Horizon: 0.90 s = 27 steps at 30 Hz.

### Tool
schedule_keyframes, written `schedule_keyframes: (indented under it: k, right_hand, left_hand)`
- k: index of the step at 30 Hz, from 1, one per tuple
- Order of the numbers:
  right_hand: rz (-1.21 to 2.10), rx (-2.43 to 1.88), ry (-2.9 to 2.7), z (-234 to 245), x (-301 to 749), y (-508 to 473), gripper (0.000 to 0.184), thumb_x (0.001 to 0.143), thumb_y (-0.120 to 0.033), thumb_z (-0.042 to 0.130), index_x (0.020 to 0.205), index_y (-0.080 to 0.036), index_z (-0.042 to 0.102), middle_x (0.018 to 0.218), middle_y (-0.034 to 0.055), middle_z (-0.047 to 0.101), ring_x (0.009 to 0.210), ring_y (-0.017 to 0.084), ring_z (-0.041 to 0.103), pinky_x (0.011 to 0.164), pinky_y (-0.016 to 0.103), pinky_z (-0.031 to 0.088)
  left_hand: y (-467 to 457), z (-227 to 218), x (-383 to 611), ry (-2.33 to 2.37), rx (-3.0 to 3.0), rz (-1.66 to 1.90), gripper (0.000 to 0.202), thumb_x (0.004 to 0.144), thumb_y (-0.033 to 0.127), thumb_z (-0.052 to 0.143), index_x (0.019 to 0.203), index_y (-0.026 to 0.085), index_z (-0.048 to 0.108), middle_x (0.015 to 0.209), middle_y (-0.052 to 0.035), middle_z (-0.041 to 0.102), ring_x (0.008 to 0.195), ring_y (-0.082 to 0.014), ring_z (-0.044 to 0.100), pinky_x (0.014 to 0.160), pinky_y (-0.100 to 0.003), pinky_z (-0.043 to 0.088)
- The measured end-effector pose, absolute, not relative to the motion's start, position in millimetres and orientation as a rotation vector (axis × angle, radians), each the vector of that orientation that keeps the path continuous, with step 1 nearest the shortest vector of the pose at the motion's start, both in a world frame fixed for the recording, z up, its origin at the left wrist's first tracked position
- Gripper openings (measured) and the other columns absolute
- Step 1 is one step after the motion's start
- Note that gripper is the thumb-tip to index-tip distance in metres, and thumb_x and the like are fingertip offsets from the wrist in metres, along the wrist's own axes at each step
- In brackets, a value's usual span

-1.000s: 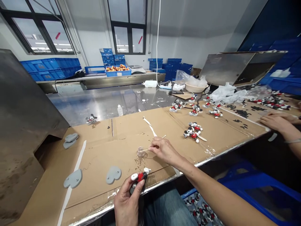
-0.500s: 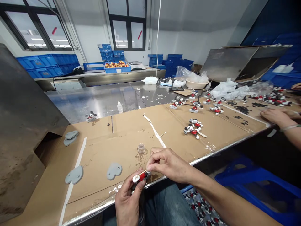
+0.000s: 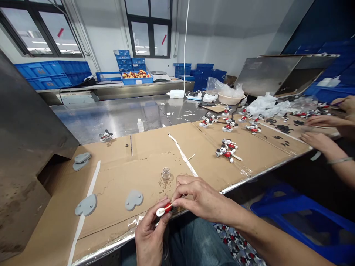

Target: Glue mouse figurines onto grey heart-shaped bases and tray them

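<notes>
My left hand point(image 3: 151, 231), at the front edge of the cardboard, is closed around a small red and white mouse figurine point(image 3: 159, 213). Pinched in my right hand point(image 3: 198, 197) is a thin cotton swab point(image 3: 168, 207), its tip against the white end of the figurine. Fingers hide most of the figurine. Just beyond my hands stands a small clear glass jar point(image 3: 165, 173), with wet specks on the cardboard around it. A heart-shaped grey base point(image 3: 134, 200) lies to the left, and another grey base point(image 3: 86, 205) farther left.
Another swab point(image 3: 191, 157) lies near white tape. Several mouse figurines point(image 3: 229, 151) are spread to the right. A dropper bottle point(image 3: 140, 125) stands at the back. A metal housing point(image 3: 24, 162) rises on the left. A co-worker's hands point(image 3: 318, 138) are at far right, above a blue stool point(image 3: 294, 210).
The swab has shifted slightly along the figurine, and my right hand has moved a little left. At far right, more of the co-worker's hands has come into view.
</notes>
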State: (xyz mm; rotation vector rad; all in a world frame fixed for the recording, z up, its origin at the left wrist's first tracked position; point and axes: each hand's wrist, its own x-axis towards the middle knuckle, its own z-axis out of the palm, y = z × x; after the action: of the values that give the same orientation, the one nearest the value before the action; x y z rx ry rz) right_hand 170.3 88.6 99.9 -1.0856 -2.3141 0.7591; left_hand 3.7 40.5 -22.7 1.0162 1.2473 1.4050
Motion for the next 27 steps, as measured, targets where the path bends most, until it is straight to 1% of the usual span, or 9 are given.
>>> schedule_keyframes:
  k: [3, 7, 11, 17, 22, 27]
  right_hand:
    - [0.755, -1.052, -2.285, 104, 172, 88, 0.013, 0.084, -0.015, 0.064, 0.074, -0.020, 0.072, 0.070, -0.0011, 0.056, 0.073, 0.012, 0.055, 0.065, 0.023, 0.041]
    - [0.666, -1.182, -2.090, 101, 177, 104, 0.012, 0.082, -0.015, 0.066, 0.071, -0.019, 0.070, 0.070, -0.0013, 0.058, 0.070, 0.012, 0.056, 0.066, 0.024, 0.041]
    - [0.465, -1.325, -2.000, 85, 182, 133, 0.012, 0.080, -0.013, 0.068, 0.068, -0.017, 0.069, 0.069, -0.0002, 0.059, 0.068, 0.012, 0.056, 0.065, 0.024, 0.041]
    - [0.243, -1.382, -2.115, 66, 182, 154, 0.014, 0.080, -0.010, 0.067, 0.067, -0.016, 0.068, 0.069, 0.0003, 0.059, 0.069, 0.013, 0.055, 0.065, 0.024, 0.040]
    - [0.196, -1.414, -2.172, 63, 180, 155, 0.015, 0.079, -0.008, 0.067, 0.066, -0.016, 0.067, 0.069, 0.0015, 0.058, 0.072, 0.014, 0.054, 0.067, 0.025, 0.040]
    - [0.243, -1.418, -2.163, 61, 179, 153, 0.015, 0.080, -0.010, 0.067, 0.066, -0.015, 0.066, 0.068, 0.0013, 0.057, 0.070, 0.014, 0.054, 0.066, 0.025, 0.040]
  left_hand:
    - [40, -22, 3, 1.247, 1.016, 1.391, 0.030, 0.069, 0.037, 0.076, 0.095, 0.021, 0.076, 0.107, -0.0084, 0.074, 0.105, -0.0269, 0.066, 0.097, -0.034, 0.050]
    - [39, -17, 7, 1.249, 0.977, 1.407, 0.031, 0.067, 0.038, 0.077, 0.093, 0.020, 0.076, 0.108, -0.0090, 0.073, 0.107, -0.0284, 0.065, 0.099, -0.038, 0.048]
    - [40, -15, 12, 1.241, 0.860, 1.477, 0.032, 0.062, 0.039, 0.081, 0.087, 0.019, 0.076, 0.103, -0.0088, 0.074, 0.103, -0.0265, 0.067, 0.098, -0.033, 0.049]
    - [44, -18, 13, 1.216, 0.804, 1.515, 0.036, 0.057, 0.040, 0.084, 0.084, 0.019, 0.076, 0.097, -0.0081, 0.076, 0.099, -0.0250, 0.069, 0.095, -0.027, 0.050]
    - [43, -14, 13, 1.213, 0.800, 1.515, 0.034, 0.057, 0.038, 0.084, 0.084, 0.019, 0.076, 0.097, -0.0069, 0.076, 0.098, -0.0225, 0.069, 0.092, -0.022, 0.051]
    - [41, -8, 13, 1.208, 0.811, 1.512, 0.031, 0.060, 0.035, 0.083, 0.084, 0.018, 0.076, 0.097, -0.0061, 0.076, 0.096, -0.0210, 0.070, 0.088, -0.020, 0.053]
